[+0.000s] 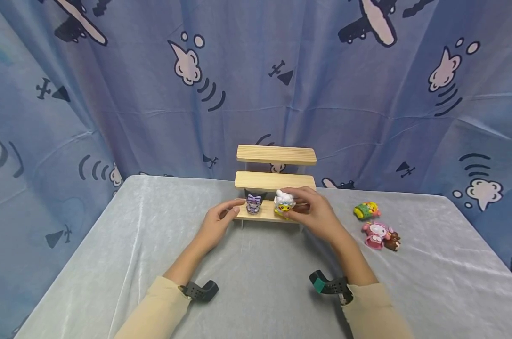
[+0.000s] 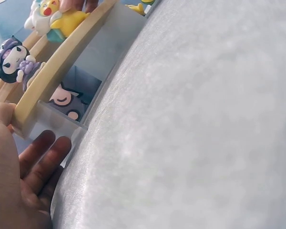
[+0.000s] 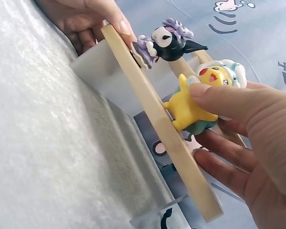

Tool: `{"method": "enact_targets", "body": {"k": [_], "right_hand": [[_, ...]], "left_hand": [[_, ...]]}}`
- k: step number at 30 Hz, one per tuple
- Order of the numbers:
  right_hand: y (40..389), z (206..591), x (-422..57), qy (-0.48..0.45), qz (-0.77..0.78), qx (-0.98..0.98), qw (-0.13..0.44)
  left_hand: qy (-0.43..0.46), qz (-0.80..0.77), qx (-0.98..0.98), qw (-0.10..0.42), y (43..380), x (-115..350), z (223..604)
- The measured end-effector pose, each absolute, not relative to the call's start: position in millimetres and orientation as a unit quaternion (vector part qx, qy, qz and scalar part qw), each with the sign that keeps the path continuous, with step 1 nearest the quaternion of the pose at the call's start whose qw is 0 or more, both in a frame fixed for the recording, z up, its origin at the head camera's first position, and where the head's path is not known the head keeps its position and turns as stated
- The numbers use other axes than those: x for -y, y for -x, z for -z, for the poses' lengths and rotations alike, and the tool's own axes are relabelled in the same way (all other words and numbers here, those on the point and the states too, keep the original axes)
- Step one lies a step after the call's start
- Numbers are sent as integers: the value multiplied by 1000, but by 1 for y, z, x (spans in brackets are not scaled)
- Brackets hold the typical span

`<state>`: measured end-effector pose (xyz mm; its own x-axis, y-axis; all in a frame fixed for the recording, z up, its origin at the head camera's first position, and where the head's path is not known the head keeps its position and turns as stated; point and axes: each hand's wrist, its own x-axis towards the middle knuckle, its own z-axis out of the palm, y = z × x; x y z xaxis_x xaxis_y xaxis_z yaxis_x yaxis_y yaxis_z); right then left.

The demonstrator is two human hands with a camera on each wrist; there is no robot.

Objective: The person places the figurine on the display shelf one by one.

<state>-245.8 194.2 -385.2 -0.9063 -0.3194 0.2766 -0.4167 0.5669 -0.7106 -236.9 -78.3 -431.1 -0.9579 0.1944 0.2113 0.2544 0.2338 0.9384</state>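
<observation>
A three-tier wooden display shelf (image 1: pixel 275 181) with clear side supports stands at the back of the table. My left hand (image 1: pixel 216 221) holds the left end of its lowest board (image 2: pixel 66 67), thumb at the board and other fingers lower, beside the clear support (image 2: pixel 57 119). On that board, near this hand, a black and purple figurine (image 3: pixel 168 44) stands upright. My right hand (image 1: pixel 317 212) pinches a yellow figurine (image 3: pixel 188 107) with a white hood, thumb on its front and fingers behind. Its feet are right at the surface of the lowest board, toward the right end.
On the table to the right lie a green and yellow figurine (image 1: pixel 367 210), a pink and white figurine (image 1: pixel 375 234) and a brown one (image 1: pixel 392 240) close beside it. A blue patterned curtain (image 1: pixel 247 94) hangs behind the grey cloth-covered table (image 1: pixel 256 282).
</observation>
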Motion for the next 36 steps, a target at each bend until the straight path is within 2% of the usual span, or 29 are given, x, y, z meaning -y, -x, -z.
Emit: {"method": "enact_targets", "body": {"k": [12,27,32,36], "right_hand": [[245,387,-187,-216,-414,881,82],[246,377,-218,-176,-403,898,32],[245,372,-232,-158,-399,902,53],[246,371,-238,-135,-399,902,95]], "left_hand": [[141,603,785,26,236,79,430],[139,604,785,22,236,78,431],[140,603,785,25,236,78,431],[141,604,784,25,236,78,431]]}}
